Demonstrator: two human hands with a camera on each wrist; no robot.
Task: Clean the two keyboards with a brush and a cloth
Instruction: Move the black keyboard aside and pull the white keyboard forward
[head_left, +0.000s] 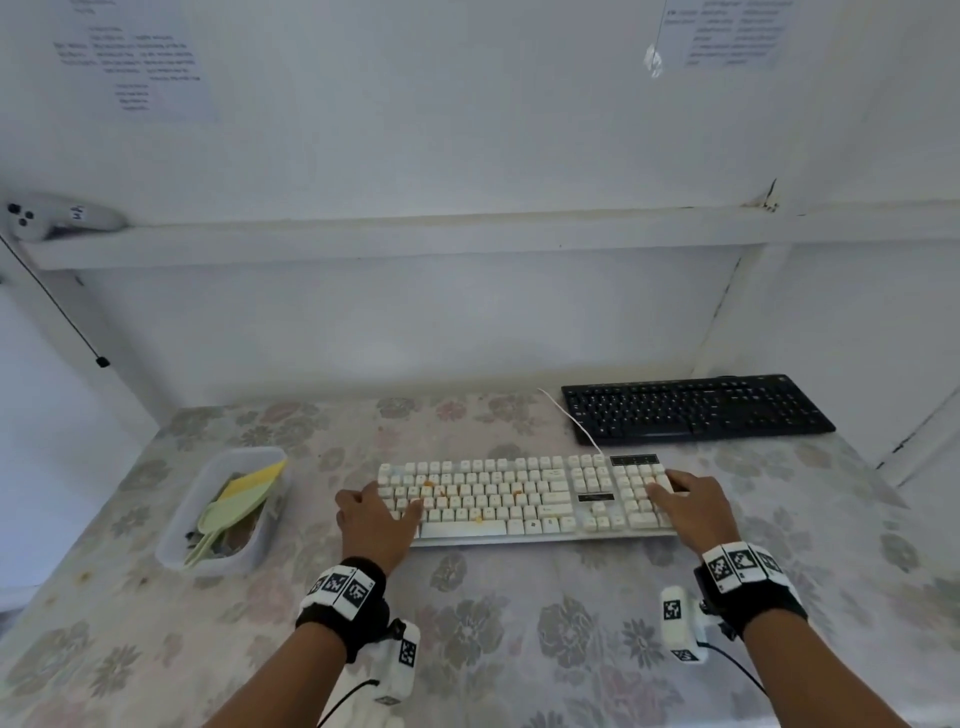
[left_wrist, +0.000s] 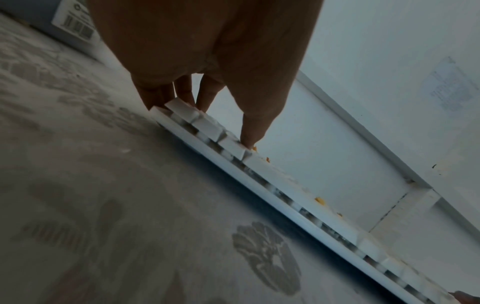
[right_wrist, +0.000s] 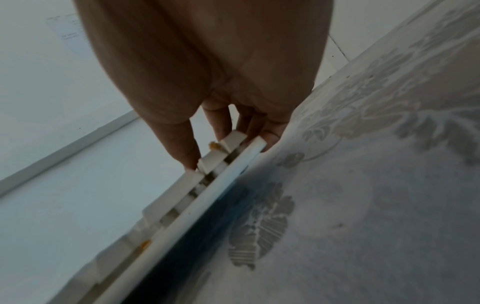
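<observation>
A white keyboard (head_left: 519, 499) with orange crumbs (head_left: 428, 484) among its keys lies across the middle of the flowered table. My left hand (head_left: 374, 514) grips its left end, thumb on the keys and fingers curled round the edge. My right hand (head_left: 685, 504) grips the right end the same way. The left wrist view shows the keyboard (left_wrist: 259, 174) edge-on under my left hand (left_wrist: 207, 61). In the right wrist view the keyboard (right_wrist: 207, 195) shows under my right hand (right_wrist: 207, 61). A black keyboard (head_left: 696, 408) lies at the back right. A pale green brush (head_left: 218, 514) and a yellow cloth (head_left: 254, 480) sit in a tub.
The clear plastic tub (head_left: 208, 565) stands left of the white keyboard. A white cable (head_left: 569, 415) runs from the white keyboard past the black one. A white controller (head_left: 57, 215) rests on the ledge at the back left. Walls close in the table on three sides.
</observation>
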